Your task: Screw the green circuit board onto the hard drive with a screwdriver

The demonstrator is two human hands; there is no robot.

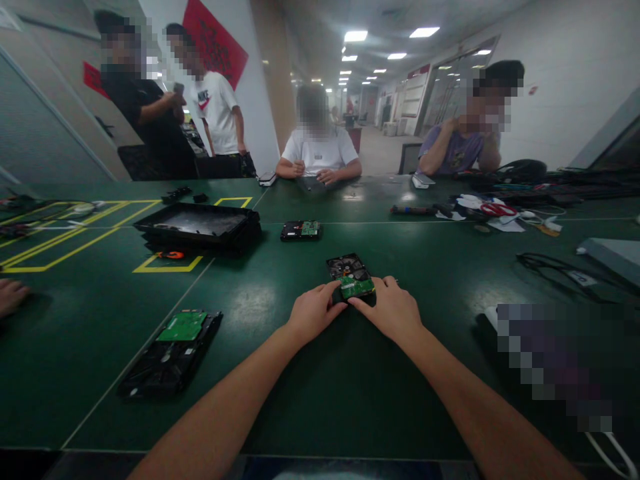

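Note:
A black hard drive with a green circuit board (356,287) lies at the middle of the green table (280,393), its far end pointing away from me. My left hand (316,312) grips its near left corner, thumb and fingers pressed against the edge. On the near right corner my right hand (394,308) holds it the same way, with the thumb at the front. The undersides of the fingers are partly hidden. Another hard drive (173,353) with a green board lies to the left of my left forearm. Farther back rests a smaller-looking drive (301,231).
Black trays (200,223) are stacked at the back left, beside an orange-handled tool (171,255). Cables (555,268) and a pixelated object (545,367) lie at right. Another person's hand (13,297) shows at the left edge. People sit and stand beyond the table.

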